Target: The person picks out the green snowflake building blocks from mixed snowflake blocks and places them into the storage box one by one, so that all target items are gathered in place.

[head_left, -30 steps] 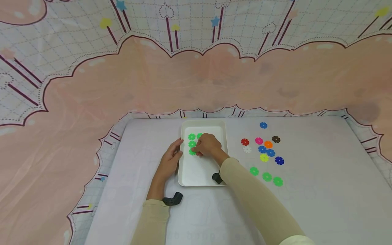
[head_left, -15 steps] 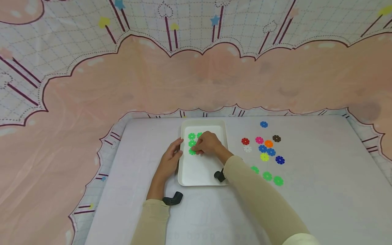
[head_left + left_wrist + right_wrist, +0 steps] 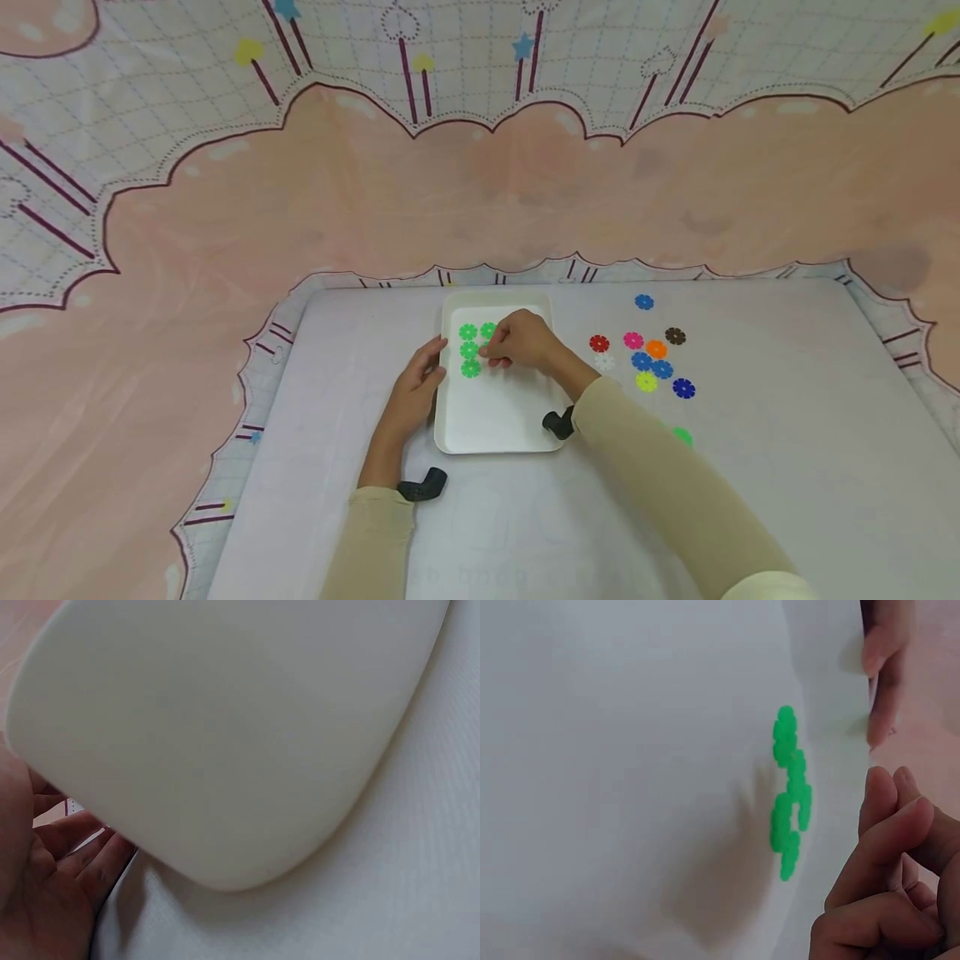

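Note:
A white tray (image 3: 495, 425) lies on the table with several green notched plastic discs (image 3: 468, 351) near its upper left. My left hand (image 3: 411, 390) is at the tray's left side, its fingertips touching the rim; in the left wrist view, its fingers (image 3: 71, 855) lie just outside the tray wall. My right hand (image 3: 525, 340) hovers over the tray just right of the green discs, fingers loosely bent. In the right wrist view, no disc shows between the right fingers (image 3: 889, 851), and the green discs lie apart from them on the tray floor.
Right of the tray, loose discs are scattered: a red disc (image 3: 599, 343), a pink disc (image 3: 633, 340), a brown disc (image 3: 675, 336), a yellow disc (image 3: 647, 382) and several blue ones. A green disc (image 3: 682, 436) is partly hidden behind the right sleeve (image 3: 667, 475).
My right hand has let go of the lowest green disc in the tray and drawn back up and right. Its forearm now covers more green discs on the table. The left hand stays put.

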`<state>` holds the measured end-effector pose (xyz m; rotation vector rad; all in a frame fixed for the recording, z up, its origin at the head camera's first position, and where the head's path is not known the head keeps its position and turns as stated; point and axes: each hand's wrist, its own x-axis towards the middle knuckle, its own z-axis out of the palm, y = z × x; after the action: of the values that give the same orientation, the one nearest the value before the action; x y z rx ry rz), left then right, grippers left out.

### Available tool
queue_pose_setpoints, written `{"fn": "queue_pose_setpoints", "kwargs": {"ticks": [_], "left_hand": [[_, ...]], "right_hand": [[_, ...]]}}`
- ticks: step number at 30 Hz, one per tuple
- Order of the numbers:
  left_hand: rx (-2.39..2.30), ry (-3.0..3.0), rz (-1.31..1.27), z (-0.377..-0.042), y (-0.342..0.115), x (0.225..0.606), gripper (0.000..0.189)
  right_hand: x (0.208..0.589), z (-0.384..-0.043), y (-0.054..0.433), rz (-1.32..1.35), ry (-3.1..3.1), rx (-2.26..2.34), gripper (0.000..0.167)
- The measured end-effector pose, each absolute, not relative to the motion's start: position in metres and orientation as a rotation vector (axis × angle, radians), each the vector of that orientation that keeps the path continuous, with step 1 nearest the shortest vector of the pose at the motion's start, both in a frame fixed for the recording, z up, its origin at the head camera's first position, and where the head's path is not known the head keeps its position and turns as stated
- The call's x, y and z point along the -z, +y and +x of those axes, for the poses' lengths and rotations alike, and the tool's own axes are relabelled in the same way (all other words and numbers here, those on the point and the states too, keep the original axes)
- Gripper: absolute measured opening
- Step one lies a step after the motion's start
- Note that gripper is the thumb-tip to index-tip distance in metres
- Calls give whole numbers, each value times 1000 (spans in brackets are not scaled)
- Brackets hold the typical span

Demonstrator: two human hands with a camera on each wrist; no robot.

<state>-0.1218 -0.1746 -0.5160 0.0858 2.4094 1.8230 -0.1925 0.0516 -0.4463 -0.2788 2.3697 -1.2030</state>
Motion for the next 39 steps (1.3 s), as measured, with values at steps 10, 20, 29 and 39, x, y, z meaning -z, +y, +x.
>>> {"fn": "queue_pose_setpoints", "kwargs": {"ticks": [10,20,29,39], "left_hand": [[-1830,2401,93,-123,-175,515,47],[-1859,2381,98,-123,-176,517,47],[-1828,2418,76,-124,-176,519,47],[-1850,2399,108,-124,-177,520,47]], "right_hand": [[422,-194,76,-353,2329,1230,23],[414,-190,103,-348,2280,1161,24],[425,-178,124,-378,2267,1108,19],[432,-171,144,-428,2247,1073,14]]}}
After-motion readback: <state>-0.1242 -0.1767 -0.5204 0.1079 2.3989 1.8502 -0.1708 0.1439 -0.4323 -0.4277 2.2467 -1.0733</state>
